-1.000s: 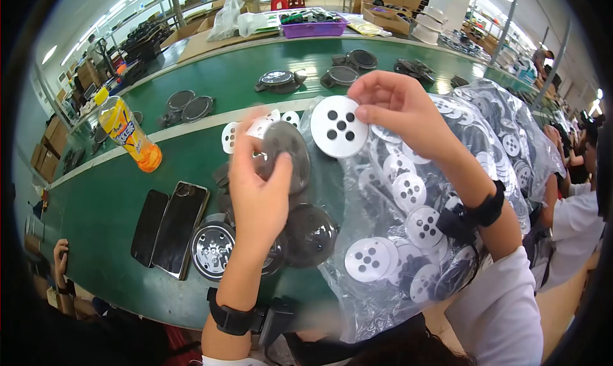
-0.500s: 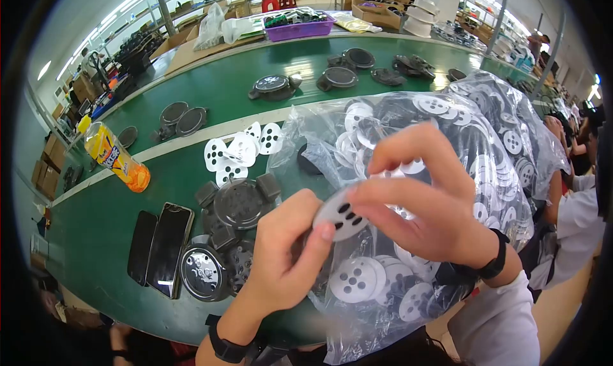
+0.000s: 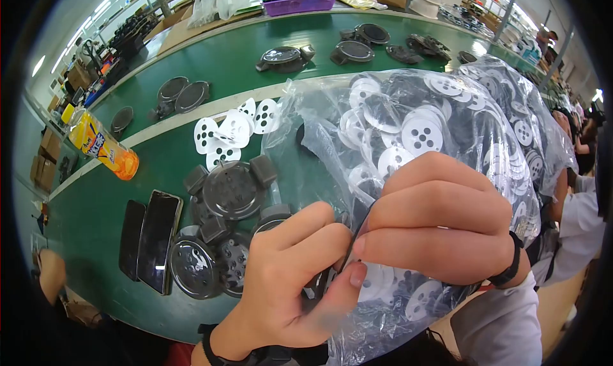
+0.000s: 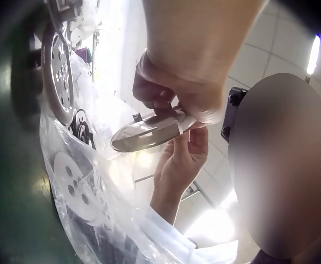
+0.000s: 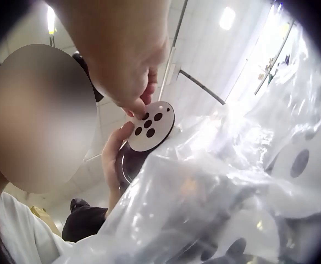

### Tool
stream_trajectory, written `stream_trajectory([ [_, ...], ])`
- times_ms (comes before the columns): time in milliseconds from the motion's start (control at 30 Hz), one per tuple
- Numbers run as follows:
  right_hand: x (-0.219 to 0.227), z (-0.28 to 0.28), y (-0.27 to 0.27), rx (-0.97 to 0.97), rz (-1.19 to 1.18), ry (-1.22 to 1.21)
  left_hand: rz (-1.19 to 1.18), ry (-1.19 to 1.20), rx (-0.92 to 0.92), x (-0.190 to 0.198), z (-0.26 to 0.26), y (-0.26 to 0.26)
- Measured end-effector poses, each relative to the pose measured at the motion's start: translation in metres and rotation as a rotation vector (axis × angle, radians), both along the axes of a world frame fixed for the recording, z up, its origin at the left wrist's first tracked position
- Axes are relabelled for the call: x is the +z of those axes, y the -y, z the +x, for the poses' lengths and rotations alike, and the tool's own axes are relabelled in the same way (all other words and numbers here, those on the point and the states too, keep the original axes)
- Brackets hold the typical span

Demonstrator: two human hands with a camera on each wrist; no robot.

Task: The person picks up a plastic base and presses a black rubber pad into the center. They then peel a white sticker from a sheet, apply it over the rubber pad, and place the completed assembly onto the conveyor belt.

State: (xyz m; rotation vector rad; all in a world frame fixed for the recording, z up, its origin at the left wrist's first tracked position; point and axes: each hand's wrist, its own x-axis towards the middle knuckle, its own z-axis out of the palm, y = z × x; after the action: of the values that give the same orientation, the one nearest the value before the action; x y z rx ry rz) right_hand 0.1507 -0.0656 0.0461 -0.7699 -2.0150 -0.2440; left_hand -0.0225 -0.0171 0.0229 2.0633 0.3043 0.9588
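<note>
In the head view my left hand (image 3: 287, 276) and right hand (image 3: 440, 219) meet over the front of a clear plastic bag. My left hand grips a glossy dark round cover (image 4: 144, 136), seen from its side in the left wrist view. With its fingertips my right hand pinches a white disc with dark round holes (image 5: 159, 129) close over that cover. The head view shows the pair nearly edge-on between the fingers. Left of the hands lie several dark round housings (image 3: 233, 190) on the green table. Loose white discs (image 3: 235, 131) sit behind them.
The clear bag (image 3: 332, 155), full of white discs, covers the table's right side. Two phones (image 3: 159, 238) and an orange drink bottle (image 3: 105, 145) stand or lie at left. More dark round parts (image 3: 281, 56) line the far green strip, with a purple basket (image 3: 300, 7) beyond.
My hands were apart, the white disc in the right and the dark cover in the left. They came together lower down, and the disc has turned from face-on to nearly edge-on.
</note>
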Motion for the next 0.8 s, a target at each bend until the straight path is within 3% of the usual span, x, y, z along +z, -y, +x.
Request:
stream_trajectory([
  [333, -0.0012, 0.0021, 0.0, 0.047, -0.064, -0.083, -0.056, 0.02, -0.106, -0.0001, -0.0002, -0.0021],
  [800, 0.0039, 0.0039, -0.0001, 0.057, -0.137, 0.01, -0.106, 0.037, -0.138, -0.0041, 0.0021, -0.0006],
])
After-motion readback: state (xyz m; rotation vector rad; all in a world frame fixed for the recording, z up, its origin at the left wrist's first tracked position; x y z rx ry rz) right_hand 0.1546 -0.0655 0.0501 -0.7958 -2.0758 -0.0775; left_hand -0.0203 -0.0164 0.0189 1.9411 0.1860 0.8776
